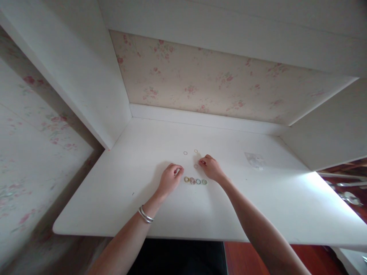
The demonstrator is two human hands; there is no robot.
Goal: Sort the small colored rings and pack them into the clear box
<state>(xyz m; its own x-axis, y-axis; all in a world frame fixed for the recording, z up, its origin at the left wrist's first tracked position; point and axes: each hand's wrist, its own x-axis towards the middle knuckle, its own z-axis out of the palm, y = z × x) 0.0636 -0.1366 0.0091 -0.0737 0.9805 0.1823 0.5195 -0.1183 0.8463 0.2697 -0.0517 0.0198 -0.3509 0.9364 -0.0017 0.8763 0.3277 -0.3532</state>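
My left hand point(169, 178) rests low over the white desk with its fingers curled and thumb against them; whether anything sits in them is too small to see. Right of it lies a row of small ring-shaped bands: a yellow one point(187, 179), a pinkish stack point(193, 181), a bluish-green one point(198, 181) and a pale green one point(204, 182). My right hand point(211, 168) is pinched above the desk, its fingertips beside a thin ring point(196, 166); what they hold, if anything, is hidden. Farther back lie a thin dark ring point(185, 153) and a thin yellowish ring point(196, 151).
A clear plastic bag point(255, 160) lies to the right on the white desk point(109, 206). White panels point(94, 76) enclose the desk's sides and top, with floral wallpaper point(195, 80) behind. A tiny dark scrap point(133, 193) lies at the left.
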